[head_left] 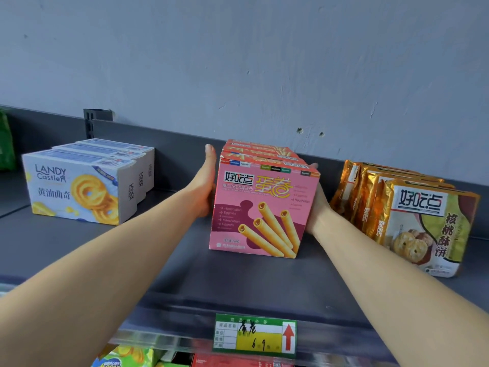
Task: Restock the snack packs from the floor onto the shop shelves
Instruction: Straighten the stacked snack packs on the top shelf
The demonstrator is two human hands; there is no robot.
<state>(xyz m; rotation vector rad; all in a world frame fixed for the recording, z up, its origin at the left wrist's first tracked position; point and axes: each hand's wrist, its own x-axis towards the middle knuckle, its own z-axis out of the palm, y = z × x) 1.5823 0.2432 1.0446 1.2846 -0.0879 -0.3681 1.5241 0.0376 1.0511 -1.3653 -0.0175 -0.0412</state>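
Observation:
A row of three pink egg-roll boxes [264,207] stands upright on the grey top shelf [185,260], one behind the other. My left hand [205,181] lies flat against the row's left side, fingers straight and pointing to the back. On the right side my right hand [316,205] presses against the boxes; only its wrist, palm edge and one fingertip show, the rest is hidden behind the front box. The row sits squeezed between both palms.
Three white Landy Castle cookie boxes [84,181] stand to the left, several gold walnut-cookie packs [404,215] to the right. A green-and-yellow price tag [255,336] hangs on the shelf's front edge. More packs show on the shelf below. A grey wall rises behind.

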